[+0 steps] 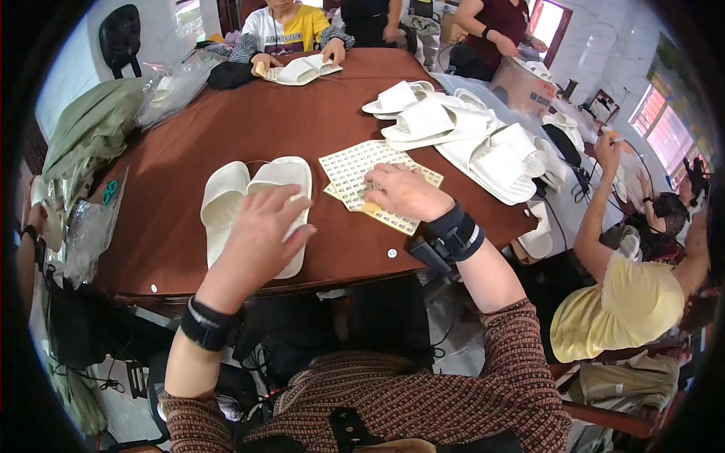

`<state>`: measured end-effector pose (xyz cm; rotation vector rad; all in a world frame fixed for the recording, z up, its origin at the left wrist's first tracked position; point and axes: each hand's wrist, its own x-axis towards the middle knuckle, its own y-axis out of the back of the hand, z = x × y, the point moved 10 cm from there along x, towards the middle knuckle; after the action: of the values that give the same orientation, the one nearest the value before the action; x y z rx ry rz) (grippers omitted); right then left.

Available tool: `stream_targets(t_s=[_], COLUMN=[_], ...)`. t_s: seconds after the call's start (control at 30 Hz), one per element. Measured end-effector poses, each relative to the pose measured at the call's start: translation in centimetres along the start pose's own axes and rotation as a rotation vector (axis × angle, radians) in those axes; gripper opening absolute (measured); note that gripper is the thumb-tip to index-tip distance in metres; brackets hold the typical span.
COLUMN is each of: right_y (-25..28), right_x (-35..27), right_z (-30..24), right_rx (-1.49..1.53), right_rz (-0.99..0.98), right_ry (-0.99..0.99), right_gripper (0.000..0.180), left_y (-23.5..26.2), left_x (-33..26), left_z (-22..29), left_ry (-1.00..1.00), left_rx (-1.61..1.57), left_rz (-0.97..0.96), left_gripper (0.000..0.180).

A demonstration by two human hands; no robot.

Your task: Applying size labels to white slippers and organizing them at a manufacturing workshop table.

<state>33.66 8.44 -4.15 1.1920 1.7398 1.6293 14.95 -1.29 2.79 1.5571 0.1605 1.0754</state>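
Observation:
A pair of white slippers (285, 172) lies side by side on the brown tabletop in front of me. Above them my left hand (260, 230) is spread, fingers apart and holding nothing; it hides part of both slippers. To their right are overlapping sheets of small printed stickers (351, 162), yellowish at the edges. My right hand (408, 190) is on these sheets, its fingers bent and thumb drawn in at the paper. Whether a single sticker is between the fingertips is too small to tell. Both wrists wear black bands.
White slippers (434, 121) are heaped at the right of the brown table (174, 181). Across it, a person handles another white pair (298, 72). More people work at the right and far right, near a cardboard box (525, 87). Plastic bags (91, 234) lie at the left edge.

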Motion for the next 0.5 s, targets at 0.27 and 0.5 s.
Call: stream_targets(t_s=[0.27,0.5], right_y=[7.8,11.7], right_x=[-1.8,-2.0], right_z=[4.9,17.9], right_rx=[0.206,-0.092], right_rz=[0.342,0.408], right_ry=[-0.012,-0.407], right_gripper=[0.035,0.056], left_y=[-11.2,-12.8], left_x=[6.2,6.3], left_z=[2.5,1.7], left_ry=[-0.001,0.016], left_rx=[-0.065,-0.069], left_rz=[-0.504,-0.602], left_gripper=[0.049,0.053])
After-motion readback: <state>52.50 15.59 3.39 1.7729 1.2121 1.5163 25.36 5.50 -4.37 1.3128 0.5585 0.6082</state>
